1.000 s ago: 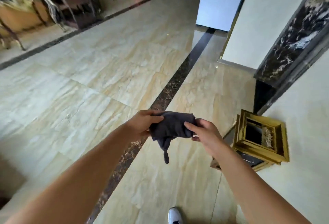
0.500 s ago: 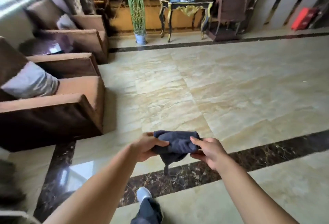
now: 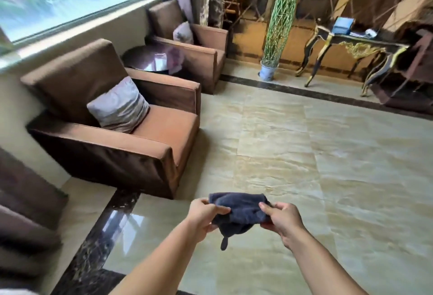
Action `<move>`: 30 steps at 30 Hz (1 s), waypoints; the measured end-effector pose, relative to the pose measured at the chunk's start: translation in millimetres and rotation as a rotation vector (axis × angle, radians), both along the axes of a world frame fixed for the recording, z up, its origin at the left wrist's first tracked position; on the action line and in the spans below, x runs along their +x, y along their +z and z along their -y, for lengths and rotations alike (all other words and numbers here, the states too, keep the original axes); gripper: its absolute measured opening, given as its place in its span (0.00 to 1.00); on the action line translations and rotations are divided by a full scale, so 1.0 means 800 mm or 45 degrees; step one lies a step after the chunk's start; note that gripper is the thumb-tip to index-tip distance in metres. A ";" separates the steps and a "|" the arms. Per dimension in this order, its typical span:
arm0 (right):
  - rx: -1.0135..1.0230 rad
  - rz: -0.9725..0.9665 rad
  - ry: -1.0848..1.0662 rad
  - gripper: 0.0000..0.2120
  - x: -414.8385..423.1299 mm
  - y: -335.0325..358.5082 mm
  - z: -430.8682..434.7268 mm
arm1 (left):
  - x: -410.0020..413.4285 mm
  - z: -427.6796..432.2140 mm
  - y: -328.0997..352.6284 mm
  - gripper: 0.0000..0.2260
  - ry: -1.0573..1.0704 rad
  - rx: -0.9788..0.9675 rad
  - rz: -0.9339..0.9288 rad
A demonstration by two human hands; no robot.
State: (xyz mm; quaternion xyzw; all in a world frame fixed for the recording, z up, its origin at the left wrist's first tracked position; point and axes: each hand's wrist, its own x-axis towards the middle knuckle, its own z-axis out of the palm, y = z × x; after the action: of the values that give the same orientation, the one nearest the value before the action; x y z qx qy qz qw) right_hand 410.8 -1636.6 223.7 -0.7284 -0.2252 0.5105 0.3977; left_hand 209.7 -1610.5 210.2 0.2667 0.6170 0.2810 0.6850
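Observation:
A folded dark blue-grey cloth [image 3: 239, 210] hangs in the air in front of me, above the marble floor [image 3: 328, 177]. My left hand [image 3: 203, 217] pinches its left side between thumb and fingers. My right hand [image 3: 281, 220] pinches its right side the same way. A small loop of the cloth dangles below the bundle.
A brown armchair [image 3: 121, 154] with a grey cushion [image 3: 119, 107] stands at the left under a window. Behind it are a round dark side table [image 3: 150, 60] and a second armchair [image 3: 201, 48]. A potted green plant [image 3: 269, 69] and an ornate black-and-gold console table [image 3: 351, 46] line the far wall.
My view has swung left from a corridor with a gold bin to the seating area. Both hands have kept hold of the cloth at the same height in front of me.

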 end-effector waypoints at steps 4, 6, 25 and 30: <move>-0.023 0.021 0.049 0.08 -0.017 -0.035 -0.114 | -0.010 -0.097 -0.009 0.10 0.097 -0.040 -0.123; -0.034 0.020 0.062 0.08 -0.015 -0.056 -0.174 | -0.007 -0.160 -0.018 0.11 0.104 -0.018 -0.261; 0.029 0.098 0.149 0.10 0.155 -0.040 -0.874 | 0.149 -0.829 -0.001 0.10 0.297 -0.002 -0.041; 0.060 0.131 0.186 0.10 0.172 -0.059 -1.072 | 0.171 -1.020 -0.038 0.13 0.359 0.041 0.063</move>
State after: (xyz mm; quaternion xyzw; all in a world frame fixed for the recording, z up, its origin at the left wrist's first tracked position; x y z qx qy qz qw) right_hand 548.6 -778.8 176.6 -0.7257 -0.3099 0.4946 0.3644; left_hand 346.3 -794.5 180.2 0.1812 0.6268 0.3906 0.6493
